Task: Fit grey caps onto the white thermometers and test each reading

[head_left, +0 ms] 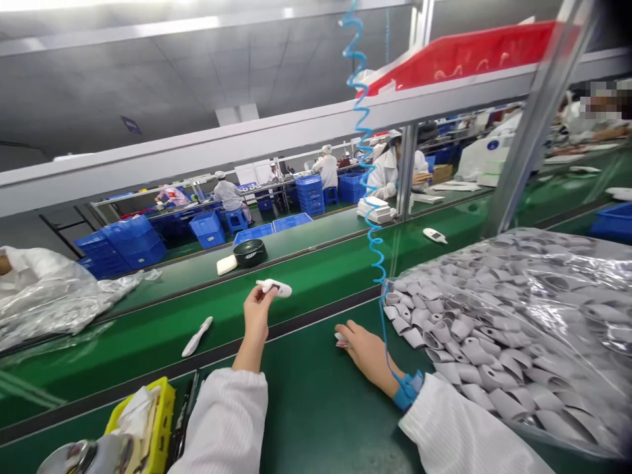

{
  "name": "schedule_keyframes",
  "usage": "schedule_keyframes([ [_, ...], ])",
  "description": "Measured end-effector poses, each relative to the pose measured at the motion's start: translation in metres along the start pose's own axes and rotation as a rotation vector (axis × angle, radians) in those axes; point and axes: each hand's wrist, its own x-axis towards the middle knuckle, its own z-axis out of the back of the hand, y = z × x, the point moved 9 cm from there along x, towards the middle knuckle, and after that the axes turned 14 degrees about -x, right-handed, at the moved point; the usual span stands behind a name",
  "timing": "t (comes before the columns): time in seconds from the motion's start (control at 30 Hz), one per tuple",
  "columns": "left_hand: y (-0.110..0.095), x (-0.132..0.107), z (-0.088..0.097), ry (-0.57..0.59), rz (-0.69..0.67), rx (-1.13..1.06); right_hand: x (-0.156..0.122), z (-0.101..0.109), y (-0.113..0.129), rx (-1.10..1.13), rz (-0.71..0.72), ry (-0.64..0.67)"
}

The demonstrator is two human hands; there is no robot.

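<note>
White fabric sleeves [230, 408], left fingers [270, 299] pinching slim white plastic device [284, 289], its end jutting rightward, near far edge of green counter [316, 395], right fingers [349, 328] bent over small whitish piece [340, 336], grip unclear

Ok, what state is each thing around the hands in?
Left hand: pinching white device
White device: held over green belt
Right hand: half-curled round small pale piece
Wristband: fastened round right wrist
Blue cord: hanging, coils stretched
Clear bag: filled with grey parts
Yellow basket: filled
Lower-left device: lying loose
</note>
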Motion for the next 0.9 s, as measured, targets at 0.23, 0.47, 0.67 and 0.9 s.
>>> schedule_keyframes([
  [0.23,-0.096,-0.088,0.003,0.1,-0.148,-0.52,0.019,0.025,0.024,0.431,-0.083,0.024],
  [0.47,-0.126,-0.141,-0.023,0.387,0.027,-0.547,0.035,0.128,0.103,0.954,-0.066,0.021],
  [0.67,-0.133,-0.162,-0.032,0.53,-0.02,-0.489,0.025,0.177,0.134,1.27,0.02,-0.186],
  [0.9,-0.117,-0.166,-0.032,0.418,0.045,-0.242,0.034,0.159,0.135,1.304,-0.001,-0.215],
])
